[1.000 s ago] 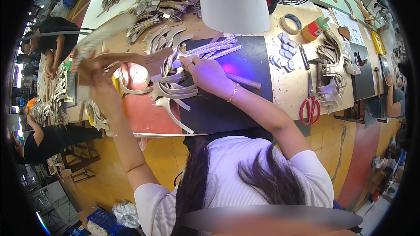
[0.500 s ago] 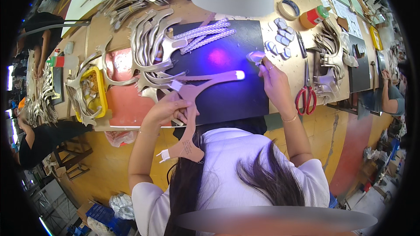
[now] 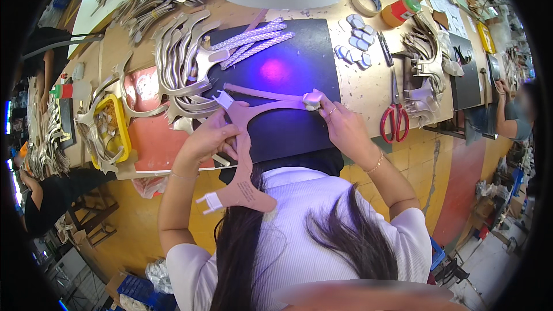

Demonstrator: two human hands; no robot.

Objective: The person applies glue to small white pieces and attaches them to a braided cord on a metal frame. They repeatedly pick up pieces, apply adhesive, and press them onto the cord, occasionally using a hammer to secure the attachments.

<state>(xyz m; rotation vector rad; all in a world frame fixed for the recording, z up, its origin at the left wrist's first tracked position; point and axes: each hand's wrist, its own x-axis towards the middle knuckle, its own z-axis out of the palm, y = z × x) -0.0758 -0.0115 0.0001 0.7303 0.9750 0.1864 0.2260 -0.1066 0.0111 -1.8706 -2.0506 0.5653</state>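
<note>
Spanning the middle of the frame, a tan branched strap piece (image 3: 244, 158) sits between both hands, in front of a black mat (image 3: 288, 132). The left hand (image 3: 214, 138), left of center, pinches its narrow stem between thumb and fingers. The right hand (image 3: 347, 132), right of center and well apart from the other, grips a small silvery piece (image 3: 312, 101) against the tip of the strap's right-hand arm. White tabs stick out from two other ends of the strap, one near the left hand, one at lower center

A violet glow (image 3: 273, 71) falls on the mat, below white braided cords (image 3: 256, 43). Pale curved strap pieces (image 3: 181, 52) are piled at upper left, with a yellow tray (image 3: 122, 124) farther left. Toward the upper right lie small blue-grey pads (image 3: 360, 40), a roll of tape (image 3: 363, 11) and a green-capped bottle (image 3: 397, 12); red-handled scissors (image 3: 395, 112) rest lower, right of center
</note>
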